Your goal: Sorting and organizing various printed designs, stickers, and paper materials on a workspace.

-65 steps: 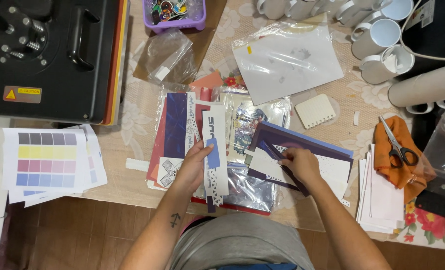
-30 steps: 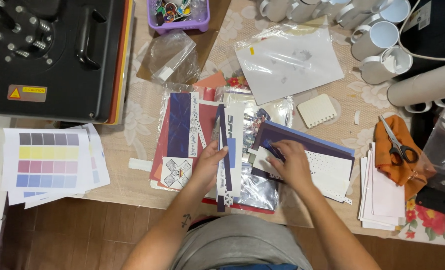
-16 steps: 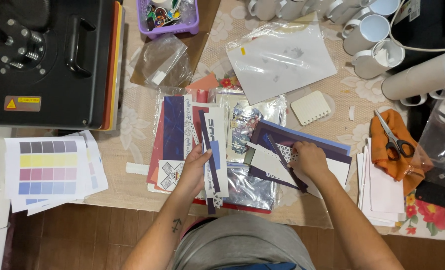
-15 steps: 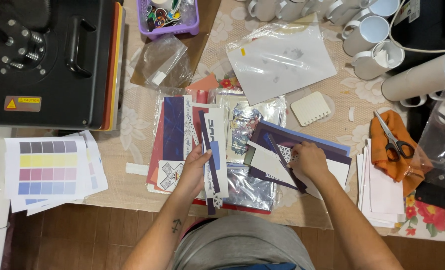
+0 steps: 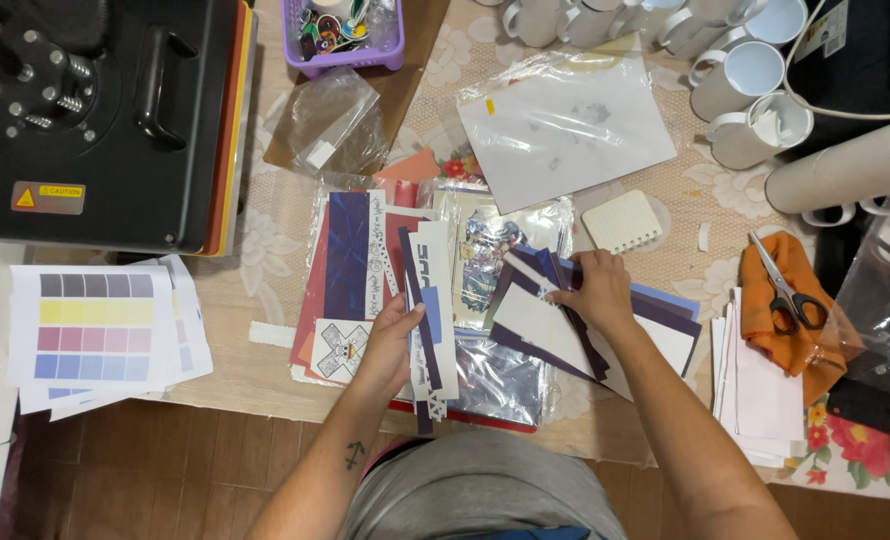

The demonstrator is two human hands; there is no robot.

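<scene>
Matt paper strips (image 5: 427, 310), glossy plastic sleeve (image 5: 505, 375)
</scene>
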